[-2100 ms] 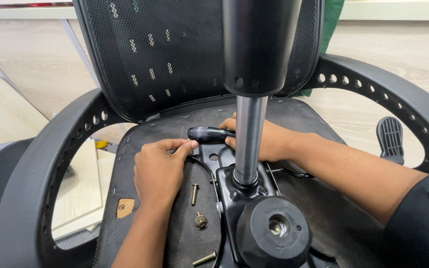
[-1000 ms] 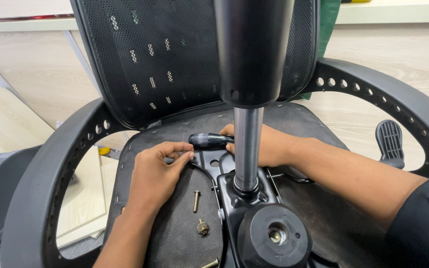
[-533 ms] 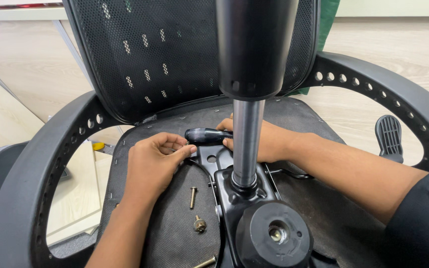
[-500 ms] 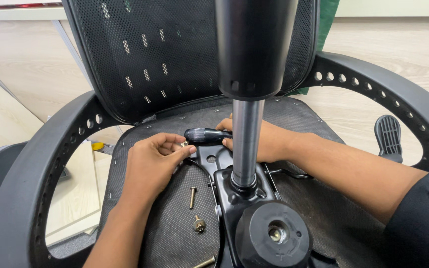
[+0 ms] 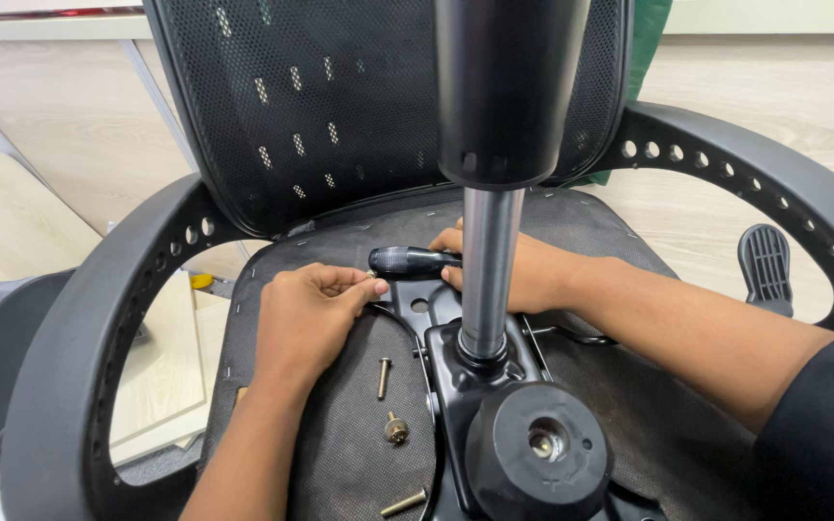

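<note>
Left hand (image 5: 306, 314) pinching bolt at mounting plate (image 5: 417, 301), unmoved; right hand (image 5: 518, 275) grasping screwdriver (image 5: 407, 260); spare bolts (image 5: 384, 377) untouched.

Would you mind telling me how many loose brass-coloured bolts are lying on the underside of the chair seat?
3. One bolt lies below the left hand, a second bolt just under it, and a third bolt at the bottom edge. More may be hidden under the hands or the mechanism.

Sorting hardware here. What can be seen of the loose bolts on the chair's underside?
Three brass-coloured bolts lie loose on the dark fabric underside of the seat, left of the black metal mechanism plate. One lies lengthwise below the left hand, one stands head-down with a washer, one lies at the bottom edge. Nothing touches them.
</note>
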